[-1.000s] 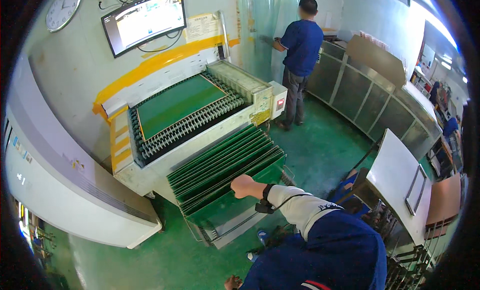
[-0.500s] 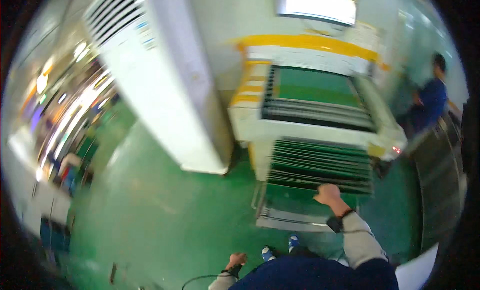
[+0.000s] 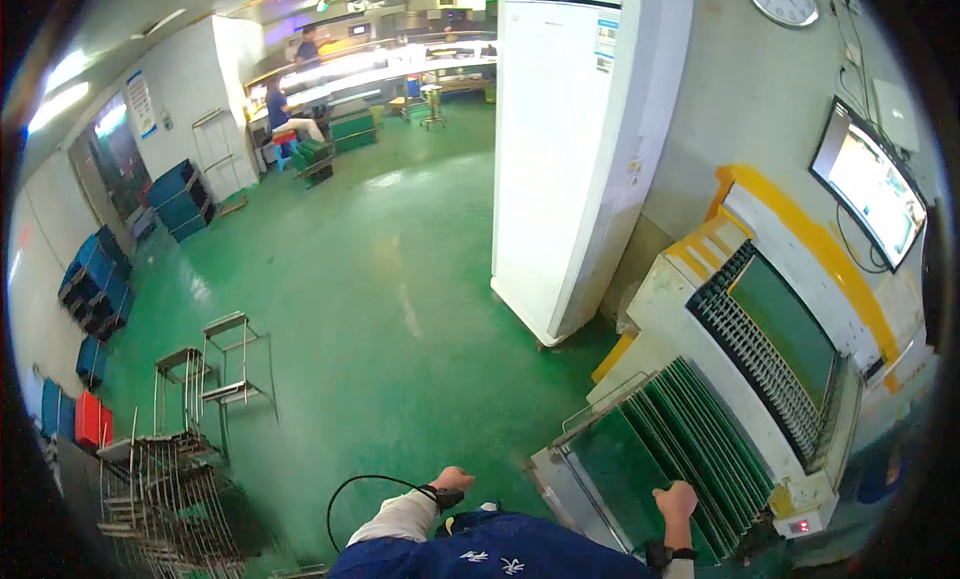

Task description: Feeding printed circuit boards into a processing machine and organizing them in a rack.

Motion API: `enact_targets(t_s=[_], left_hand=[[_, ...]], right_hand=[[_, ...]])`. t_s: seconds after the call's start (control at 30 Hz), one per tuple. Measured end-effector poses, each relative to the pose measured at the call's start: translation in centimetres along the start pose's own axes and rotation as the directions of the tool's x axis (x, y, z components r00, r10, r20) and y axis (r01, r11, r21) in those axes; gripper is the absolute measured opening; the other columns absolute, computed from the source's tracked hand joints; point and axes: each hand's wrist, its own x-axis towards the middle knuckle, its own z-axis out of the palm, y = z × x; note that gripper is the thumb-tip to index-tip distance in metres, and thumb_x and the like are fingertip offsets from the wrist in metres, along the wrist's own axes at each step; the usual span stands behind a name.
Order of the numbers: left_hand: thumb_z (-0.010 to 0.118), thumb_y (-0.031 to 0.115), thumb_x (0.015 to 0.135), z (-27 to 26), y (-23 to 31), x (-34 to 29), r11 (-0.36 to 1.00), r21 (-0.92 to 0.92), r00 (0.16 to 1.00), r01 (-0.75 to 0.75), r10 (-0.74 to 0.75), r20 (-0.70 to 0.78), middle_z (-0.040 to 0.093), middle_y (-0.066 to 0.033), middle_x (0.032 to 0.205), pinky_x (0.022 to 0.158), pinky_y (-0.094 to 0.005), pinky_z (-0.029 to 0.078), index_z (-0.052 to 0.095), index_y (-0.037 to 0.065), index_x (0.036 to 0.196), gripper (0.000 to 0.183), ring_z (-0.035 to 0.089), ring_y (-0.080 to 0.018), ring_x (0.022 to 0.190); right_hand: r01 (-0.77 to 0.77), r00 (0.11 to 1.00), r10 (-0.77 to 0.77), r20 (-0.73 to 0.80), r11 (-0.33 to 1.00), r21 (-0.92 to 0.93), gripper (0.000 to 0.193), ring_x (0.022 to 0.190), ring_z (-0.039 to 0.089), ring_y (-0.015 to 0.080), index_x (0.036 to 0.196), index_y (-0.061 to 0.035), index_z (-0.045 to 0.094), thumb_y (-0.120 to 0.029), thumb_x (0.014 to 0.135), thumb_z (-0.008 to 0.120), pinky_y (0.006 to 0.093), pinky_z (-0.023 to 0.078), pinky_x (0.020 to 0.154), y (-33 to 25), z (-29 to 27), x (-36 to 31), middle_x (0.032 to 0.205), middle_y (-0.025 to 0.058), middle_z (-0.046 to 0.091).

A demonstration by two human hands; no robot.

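Note:
My right hand [image 3: 677, 501] is closed at the edge of the front board in a row of green flat boards [image 3: 700, 449], which lean one behind another in a rack. Whether its fingers grip that edge is hidden. Off to the left, my left hand [image 3: 453, 478] hangs over the floor with its fingers curled and nothing visible in them. A dark band and cable [image 3: 368, 477] run at the left wrist. Behind the rack stands a white machine [image 3: 650, 309] with a roller bed [image 3: 755, 364] and a green board [image 3: 785, 319] lying on it.
A tall white air conditioner [image 3: 560, 179] stands left of the machine. A screen [image 3: 870, 184] hangs at the right. Metal racks [image 3: 170, 479], a red bin [image 3: 93, 419] and blue stacks [image 3: 97, 279] line the left. Far off, a person [image 3: 285, 109] sits by a lit bench.
My view has swung left, so the machine and rack now appear further right and tilted. The right hand stays by the boards, still closed. The left hand stays low, apart from them.

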Motion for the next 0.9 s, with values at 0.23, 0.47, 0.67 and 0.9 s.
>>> enact_targets(t_s=[0.23,0.47,0.67,0.9], left_hand=[[0.063,0.034,0.081,-0.3,4.6,-2.3,0.999,-0.046,0.994,-0.019,0.014,-0.11,0.067,-0.0113,0.075,0.063,-0.0347,0.049,0.069,0.001,0.085,0.033,0.063,-0.0227,0.068],[0.062,0.035,0.076,-1.0,4.6,-3.9,0.99,-0.131,0.99,0.055,-0.071,-0.121,0.068,-0.0201,0.087,0.077,-0.0408,0.05,0.069,-0.001,0.092,0.04,0.065,-0.0323,0.085],[0.062,0.038,0.077,-1.6,3.0,-4.6,0.987,-0.154,0.981,0.033,-0.062,-0.186,0.068,-0.0188,0.084,0.075,-0.0403,0.05,0.069,-0.002,0.089,0.042,0.065,-0.0323,0.081],[0.064,0.04,0.078,-1.0,1.6,-5.6,0.976,-0.188,0.979,0.109,-0.138,-0.149,0.069,-0.0157,0.079,0.071,-0.0381,0.051,0.07,0.001,0.088,0.041,0.066,-0.0284,0.077]], right_hand=[[0.008,1.0,-0.008,-0.013,1.0,-0.02,0.049,0.094,0.065,0.0307,0.104,-0.005,0.069,-0.037,0.068,0.075,0.0408,0.052,0.081,1.3,0.6,-0.6,0.1,0.016,0.068],[0.018,0.998,-0.014,0.065,0.998,-0.053,0.05,0.094,0.065,0.0314,0.107,-0.005,0.068,-0.038,0.07,0.073,0.0412,0.051,0.082,1.3,0.2,-0.2,0.101,0.0161,0.068],[0.044,0.998,-0.044,0.034,0.999,-0.009,0.049,0.094,0.065,0.0323,0.105,-0.0045,0.068,-0.037,0.069,0.073,0.0413,0.051,0.081,1.1,0.3,-0.4,0.101,0.0172,0.067],[-0.007,1.0,0.007,-0.027,1.0,-0.006,0.046,0.091,0.065,0.035,0.098,-0.0014,0.069,-0.034,0.066,0.074,0.0425,0.051,0.081,0.7,0.2,-1.0,0.095,0.0195,0.067]])
